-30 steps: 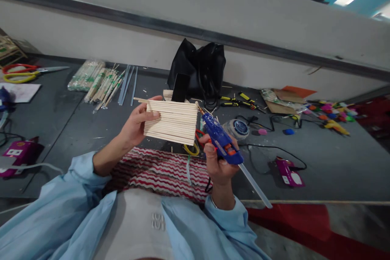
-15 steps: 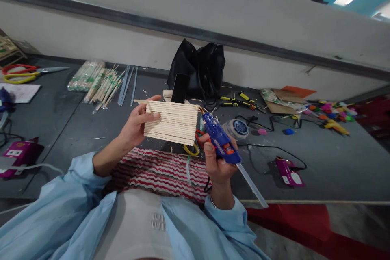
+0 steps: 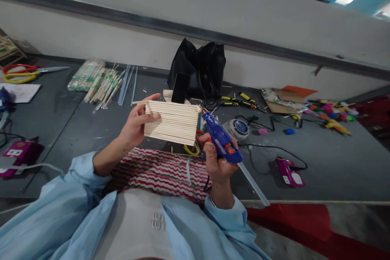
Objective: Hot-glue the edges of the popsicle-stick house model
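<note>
Left hand (image 3: 135, 124) grips stick panel (image 3: 171, 122), right hand (image 3: 217, 162) grips glue gun (image 3: 221, 138) before black bag (image 3: 198, 69).

No lettering anywhere is clear enough to read.

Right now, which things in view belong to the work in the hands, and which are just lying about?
In use:
left hand holding the flat panel of pale wooden sticks
right hand gripping the blue hot-glue gun, nozzle at the panel's edge

Lying about:
black bag
bundles of wrapped chopsticks
red-and-yellow scissors
yellow-handled pliers
</note>
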Tool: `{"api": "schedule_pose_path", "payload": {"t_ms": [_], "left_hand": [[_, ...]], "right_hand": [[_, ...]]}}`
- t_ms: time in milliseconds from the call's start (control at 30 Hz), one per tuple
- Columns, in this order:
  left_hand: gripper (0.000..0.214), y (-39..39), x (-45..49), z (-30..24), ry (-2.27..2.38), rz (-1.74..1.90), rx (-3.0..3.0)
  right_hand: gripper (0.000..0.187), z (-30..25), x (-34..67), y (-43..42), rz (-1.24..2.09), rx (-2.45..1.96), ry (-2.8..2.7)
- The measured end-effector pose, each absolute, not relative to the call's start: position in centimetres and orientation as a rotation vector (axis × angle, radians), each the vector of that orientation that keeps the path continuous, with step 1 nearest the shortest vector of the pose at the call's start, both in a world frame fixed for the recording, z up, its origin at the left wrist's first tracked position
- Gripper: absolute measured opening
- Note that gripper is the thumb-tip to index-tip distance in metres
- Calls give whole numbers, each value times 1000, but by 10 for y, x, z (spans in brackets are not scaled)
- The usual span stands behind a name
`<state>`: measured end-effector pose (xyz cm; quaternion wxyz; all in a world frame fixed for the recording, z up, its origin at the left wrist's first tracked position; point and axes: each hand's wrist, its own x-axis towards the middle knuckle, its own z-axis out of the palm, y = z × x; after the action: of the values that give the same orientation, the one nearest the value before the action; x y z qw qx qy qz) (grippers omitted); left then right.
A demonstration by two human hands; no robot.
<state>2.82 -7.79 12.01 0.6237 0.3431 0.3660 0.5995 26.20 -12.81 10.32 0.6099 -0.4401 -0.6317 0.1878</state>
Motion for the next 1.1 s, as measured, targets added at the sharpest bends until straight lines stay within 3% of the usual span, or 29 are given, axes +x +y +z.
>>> {"api": "schedule_pose_path", "payload": {"t_ms": [267,433,600,767,1100], "left_hand": [[71,-79,28,119,794,1393,804],[71,-81,27,119,796,1428,887],[70,-82,26,120,836,1438,908],[70,-82,24,121,827,1429,930],[72,-83,18,121,804,1382,1000]], "right_hand": [[17,111,264,-131,531,-984,-1379],[29,121,264,-130,686,-996,-1310],[26,125,266,-132,844,-957,-1257],[40,132,280,-132,1027,-1008,-1195],[36,145,292,-132,1134,-1066,-1179]]}}
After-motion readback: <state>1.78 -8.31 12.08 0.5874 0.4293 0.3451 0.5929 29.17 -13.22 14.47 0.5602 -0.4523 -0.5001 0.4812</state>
